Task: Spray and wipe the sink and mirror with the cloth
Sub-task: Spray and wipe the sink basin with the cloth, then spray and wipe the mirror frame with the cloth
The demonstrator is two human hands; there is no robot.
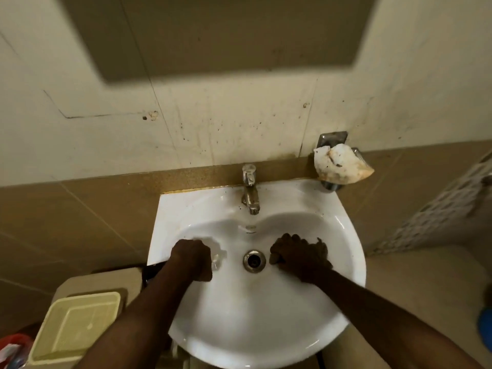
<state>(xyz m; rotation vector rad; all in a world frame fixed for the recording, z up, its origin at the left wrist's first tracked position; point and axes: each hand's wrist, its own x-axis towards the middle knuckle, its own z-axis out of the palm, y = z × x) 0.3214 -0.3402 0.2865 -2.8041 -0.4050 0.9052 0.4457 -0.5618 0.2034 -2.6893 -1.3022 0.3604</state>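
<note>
Two hands work inside the white sink, one on each side of the drain. The cloth is dark and bunched under the right hand, right of the drain, its long axis running left to right; the fingers curl tight over it, pressing it to the basin. The left hand is fisted on something pale and glossy; what it is I cannot tell. The tap lies far of both hands, and the mirror farther up the wall, so the right hand probably wipes next.
</note>
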